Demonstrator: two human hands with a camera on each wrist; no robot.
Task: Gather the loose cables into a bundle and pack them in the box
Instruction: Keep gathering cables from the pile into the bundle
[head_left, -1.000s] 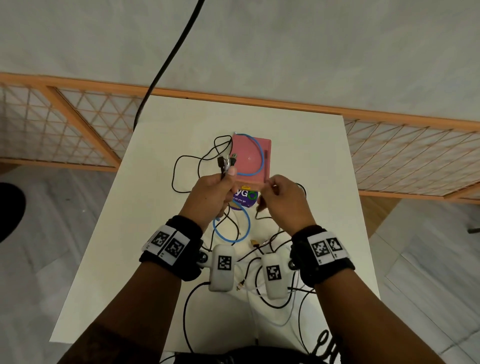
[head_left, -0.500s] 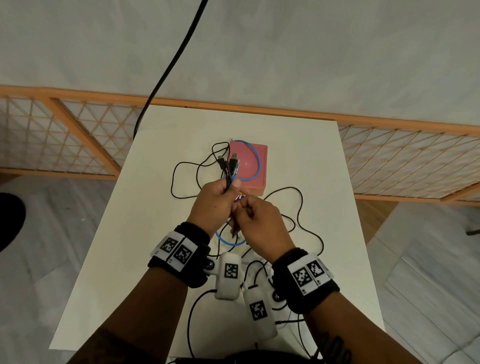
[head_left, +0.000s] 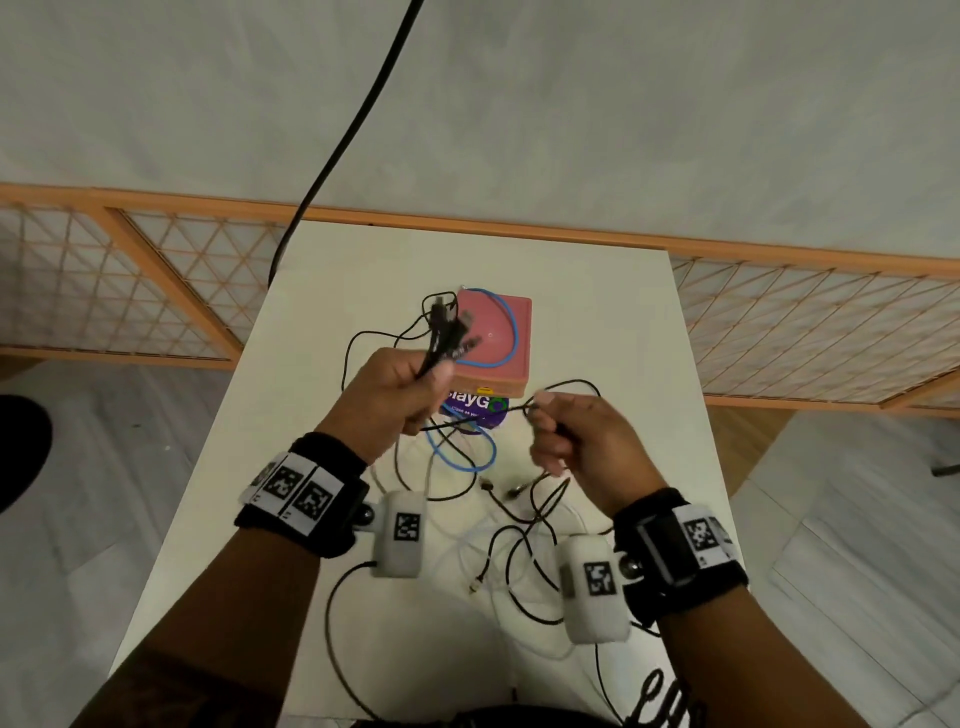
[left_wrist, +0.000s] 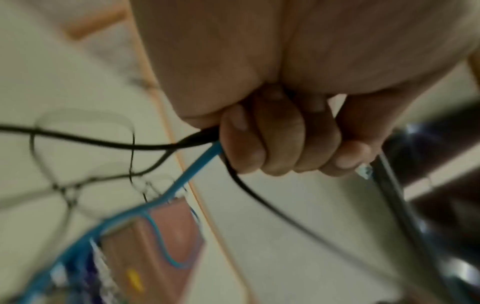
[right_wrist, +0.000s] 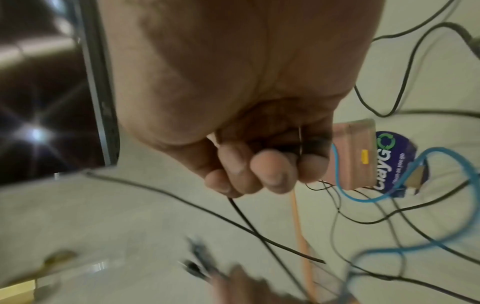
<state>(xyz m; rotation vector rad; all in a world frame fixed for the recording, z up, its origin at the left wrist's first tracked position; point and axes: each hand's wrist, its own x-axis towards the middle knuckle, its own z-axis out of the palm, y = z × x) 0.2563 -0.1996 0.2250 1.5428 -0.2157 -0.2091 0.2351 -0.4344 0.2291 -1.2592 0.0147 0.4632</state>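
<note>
Our left hand (head_left: 392, 387) grip is clamped on plug ends (head_left: 447, 332); right hand (head_left: 576, 436) grip pinches a black cable (head_left: 483, 418). Risk: loops below snag w/ blue cable (head_left: 462, 457), dragging the box (head_left: 498, 343).

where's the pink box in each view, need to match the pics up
Head: the pink box sits centre, at the table's far side, just beyond the left hand.
Left wrist: blurred, bottom left, below the curled fingers.
Right wrist: right of centre, just behind the right hand's fingers.
Shared landmark: the blue cable looped over the box, also seen at and.
</note>
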